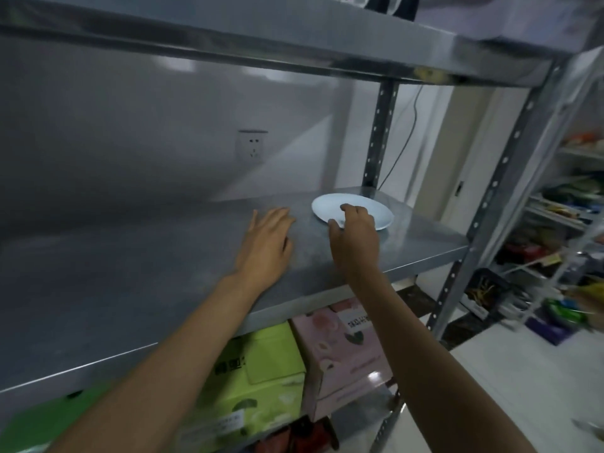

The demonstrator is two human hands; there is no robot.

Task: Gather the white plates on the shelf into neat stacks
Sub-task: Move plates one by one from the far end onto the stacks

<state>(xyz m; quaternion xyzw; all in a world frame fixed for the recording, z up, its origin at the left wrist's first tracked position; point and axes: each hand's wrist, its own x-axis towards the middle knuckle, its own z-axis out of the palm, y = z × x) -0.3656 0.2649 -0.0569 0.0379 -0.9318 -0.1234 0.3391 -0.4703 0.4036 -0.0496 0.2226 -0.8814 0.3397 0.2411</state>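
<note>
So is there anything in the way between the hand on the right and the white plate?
No, nothing visible. The right hand is already at the near rim of the white plate, fingers curled over its edge. The left hand lies flat on the metal shelf, off to the side, apart from the plate.

One white plate [353, 209] sits on the shelf [163, 289], near its far right corner. Two hands are over the shelf, a left hand [268, 246] and a right hand [354, 233]. Below it stand two cartons: one green box [261, 371], one pink box [346, 348]. One wall socket [251, 146] shows behind.
</note>
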